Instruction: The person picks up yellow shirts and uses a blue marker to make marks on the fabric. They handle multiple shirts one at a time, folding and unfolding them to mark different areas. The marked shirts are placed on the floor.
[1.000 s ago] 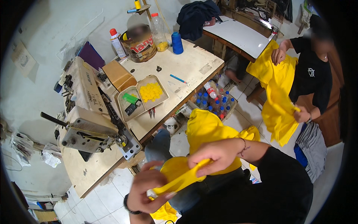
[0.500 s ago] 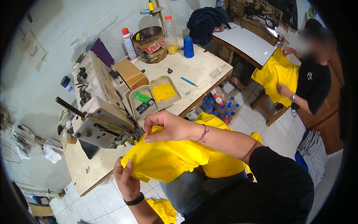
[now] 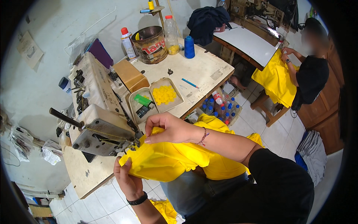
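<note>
A yellow garment [image 3: 160, 158] stretches between my hands and spills across my lap to the right. My left hand [image 3: 126, 177], with a black wristband, pinches its left edge between thumb and fingers. Higher up, my right hand [image 3: 167, 128] grips a fold of the same cloth close to the needle area of an old white sewing machine [image 3: 106, 130]. Yellow thread runs down the machine's end. Whether the cloth lies under the presser foot is hidden by the cloth and my right hand.
On the worktable [image 3: 201, 71] stand a divided tray [image 3: 179, 105] with yellow pieces, a cardboard box [image 3: 130, 75], a large tin [image 3: 150, 46], a spray can [image 3: 128, 43] and blue thread [image 3: 189, 47]. A co-worker [image 3: 311, 74] handles yellow cloth at right. Bottles [image 3: 223, 108] fill a crate below.
My hands keep their hold on the garment, with the left moved very slightly. The co-worker's hands have come together higher up, near the other machine's table.
</note>
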Tool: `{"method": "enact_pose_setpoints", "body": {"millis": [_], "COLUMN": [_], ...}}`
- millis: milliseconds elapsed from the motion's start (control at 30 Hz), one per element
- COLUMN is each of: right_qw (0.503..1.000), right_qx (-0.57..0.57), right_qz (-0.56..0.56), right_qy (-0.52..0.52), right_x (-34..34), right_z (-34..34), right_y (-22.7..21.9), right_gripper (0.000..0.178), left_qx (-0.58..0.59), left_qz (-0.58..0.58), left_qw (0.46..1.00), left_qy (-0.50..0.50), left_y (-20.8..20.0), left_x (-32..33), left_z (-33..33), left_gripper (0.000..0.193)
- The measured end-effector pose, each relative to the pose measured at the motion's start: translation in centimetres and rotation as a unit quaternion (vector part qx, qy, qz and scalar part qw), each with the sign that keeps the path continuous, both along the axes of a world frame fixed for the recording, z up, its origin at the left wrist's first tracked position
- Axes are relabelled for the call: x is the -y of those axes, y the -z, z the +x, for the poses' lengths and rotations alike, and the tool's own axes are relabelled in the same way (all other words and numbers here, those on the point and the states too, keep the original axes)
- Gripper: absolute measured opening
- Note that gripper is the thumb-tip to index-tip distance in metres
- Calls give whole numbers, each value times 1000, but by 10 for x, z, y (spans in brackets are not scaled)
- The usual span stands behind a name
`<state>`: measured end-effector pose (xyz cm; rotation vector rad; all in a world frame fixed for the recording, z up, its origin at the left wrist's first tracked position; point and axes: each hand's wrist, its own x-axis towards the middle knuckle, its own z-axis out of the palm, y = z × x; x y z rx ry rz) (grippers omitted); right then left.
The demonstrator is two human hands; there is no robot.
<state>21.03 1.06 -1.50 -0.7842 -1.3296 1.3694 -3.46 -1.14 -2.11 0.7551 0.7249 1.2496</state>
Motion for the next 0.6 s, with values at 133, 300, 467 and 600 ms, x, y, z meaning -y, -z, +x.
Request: {"method": "enact_pose_setpoints", "body": {"millis": [133,300,467,600], "right_qw": [1000,1000,999,999], "right_qx": [-23,-25,-33,-35], "right_qz": [1,-2,2,-3], "right_qy": [0,-4,-9,-11], "right_x": [-4,-3,-5,-5], "right_z": [-2,0,1,0], "right_y": [4,4,8,6], "right_gripper": [17,16,16,15], "left_qx": [-2,12,-2,-8], "left_qz": [-10,-6,-1,4], "left_qw": [1000,1000,1000,1000], "left_qy": [-21,-16,-9,2], "left_y": [0,-1,-4,1], "left_x": [2,4,5,2], "left_z": [2,3,5,-2], "left_gripper": [7,8,7,8]}}
